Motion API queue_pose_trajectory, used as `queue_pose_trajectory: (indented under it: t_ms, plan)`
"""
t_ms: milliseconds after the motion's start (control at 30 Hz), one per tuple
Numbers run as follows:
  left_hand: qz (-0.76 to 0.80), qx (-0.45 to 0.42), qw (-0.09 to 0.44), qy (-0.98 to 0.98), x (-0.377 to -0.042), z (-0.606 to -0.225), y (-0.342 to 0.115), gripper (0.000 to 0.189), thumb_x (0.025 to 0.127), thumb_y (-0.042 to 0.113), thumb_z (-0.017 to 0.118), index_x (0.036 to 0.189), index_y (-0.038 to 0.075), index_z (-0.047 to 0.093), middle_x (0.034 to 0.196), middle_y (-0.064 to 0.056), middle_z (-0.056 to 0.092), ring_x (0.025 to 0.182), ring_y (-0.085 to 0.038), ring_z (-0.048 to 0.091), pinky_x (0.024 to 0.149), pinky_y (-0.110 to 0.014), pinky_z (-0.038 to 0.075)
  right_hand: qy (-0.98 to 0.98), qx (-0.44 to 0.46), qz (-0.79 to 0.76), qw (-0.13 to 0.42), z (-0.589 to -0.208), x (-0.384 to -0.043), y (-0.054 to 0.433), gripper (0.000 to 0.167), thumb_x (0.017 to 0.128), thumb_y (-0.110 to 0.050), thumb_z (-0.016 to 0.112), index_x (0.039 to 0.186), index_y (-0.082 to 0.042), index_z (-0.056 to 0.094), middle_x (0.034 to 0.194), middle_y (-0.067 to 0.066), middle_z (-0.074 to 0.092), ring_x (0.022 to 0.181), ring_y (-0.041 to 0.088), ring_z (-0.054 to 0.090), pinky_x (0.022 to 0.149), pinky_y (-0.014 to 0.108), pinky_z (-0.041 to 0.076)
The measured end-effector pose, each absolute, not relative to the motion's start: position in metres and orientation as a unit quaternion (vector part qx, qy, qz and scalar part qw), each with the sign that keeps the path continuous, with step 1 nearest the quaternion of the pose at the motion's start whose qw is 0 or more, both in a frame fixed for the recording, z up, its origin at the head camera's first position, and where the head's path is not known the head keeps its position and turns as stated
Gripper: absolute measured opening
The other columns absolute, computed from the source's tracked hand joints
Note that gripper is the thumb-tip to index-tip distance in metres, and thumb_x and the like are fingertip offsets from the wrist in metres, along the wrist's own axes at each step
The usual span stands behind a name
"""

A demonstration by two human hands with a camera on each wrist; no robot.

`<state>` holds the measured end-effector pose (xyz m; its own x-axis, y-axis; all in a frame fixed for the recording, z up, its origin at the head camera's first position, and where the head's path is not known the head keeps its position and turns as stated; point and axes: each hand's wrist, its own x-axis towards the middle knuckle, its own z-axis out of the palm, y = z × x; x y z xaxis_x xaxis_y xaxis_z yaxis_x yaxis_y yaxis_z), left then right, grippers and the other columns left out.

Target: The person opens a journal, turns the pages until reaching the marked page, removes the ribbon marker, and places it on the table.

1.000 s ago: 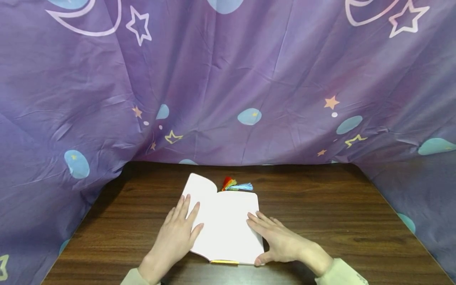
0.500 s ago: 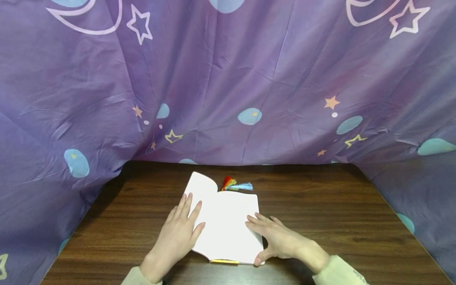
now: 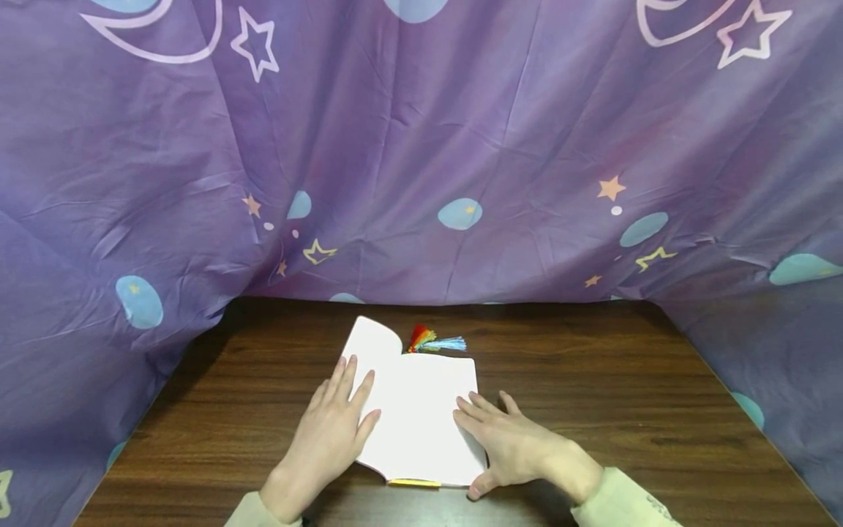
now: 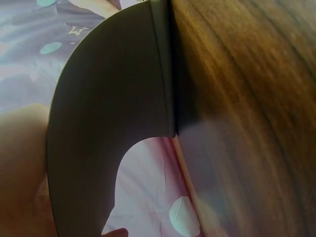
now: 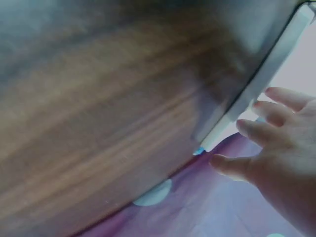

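Observation:
An open book (image 3: pixel 421 424) with blank white pages lies on the table, its left side curving upward. My left hand (image 3: pixel 332 424) rests flat on the left page, fingers straight and spread. Across the right page's outer edge lies my right hand (image 3: pixel 510 443), fingertips on the paper and thumb by the lower right corner. The left wrist view shows the shadowed underside of the raised part of the book (image 4: pixel 98 94). In the right wrist view, the book's pale page edge (image 5: pixel 261 79) runs beside the spread fingers (image 5: pixel 261 131).
Red-yellow and blue tassels (image 3: pixel 431 340) stick out above the book's top. A gold strip (image 3: pixel 413 483) shows at the bottom of the spine. The brown wooden table (image 3: pixel 626 380) is bordered by a purple cloth (image 3: pixel 421 146) with stars and moons.
My right hand has spread a little, one far finger lifting and the thumb shifting down off the page corner. My left hand has slid very slightly right and up. The book stays put.

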<state>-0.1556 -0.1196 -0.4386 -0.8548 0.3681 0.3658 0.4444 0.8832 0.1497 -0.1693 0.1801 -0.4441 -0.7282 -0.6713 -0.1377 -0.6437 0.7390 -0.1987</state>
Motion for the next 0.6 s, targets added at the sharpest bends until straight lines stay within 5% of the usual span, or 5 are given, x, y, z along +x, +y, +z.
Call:
queue_pose_trajectory:
  t_ms: [267,600]
  plan:
    - [-0.113,-0.212,0.166,-0.956,-0.156,-0.438,-0.119,0.054,0.097,0.035,0.056,0.14,0.002,0.051,0.15,-0.028,0.034,0.141,-0.041,0.028,0.107,-0.058,0.035,0.922,-0.353,-0.069,0.142,-0.43,-0.172,0.18,0.092,0.074,-0.062,0.073,0.143,-0.006,0.048,0.153,0.018,0.035,0.145,0.033,0.022,0.114,0.063,0.012]
    - [-0.113,-0.214,0.168,-0.956,-0.156,-0.437,-0.119,0.054,0.097,0.034,0.057,0.14,0.002,0.051,0.149,-0.029,0.034,0.141,-0.042,0.028,0.107,-0.058,0.035,0.904,-0.389,-0.122,0.126,-0.422,-0.17,0.191,0.037,0.092,-0.051,0.06,0.116,-0.026,0.071,0.134,0.005,0.059,0.139,0.034,0.035,0.11,0.066,0.021]
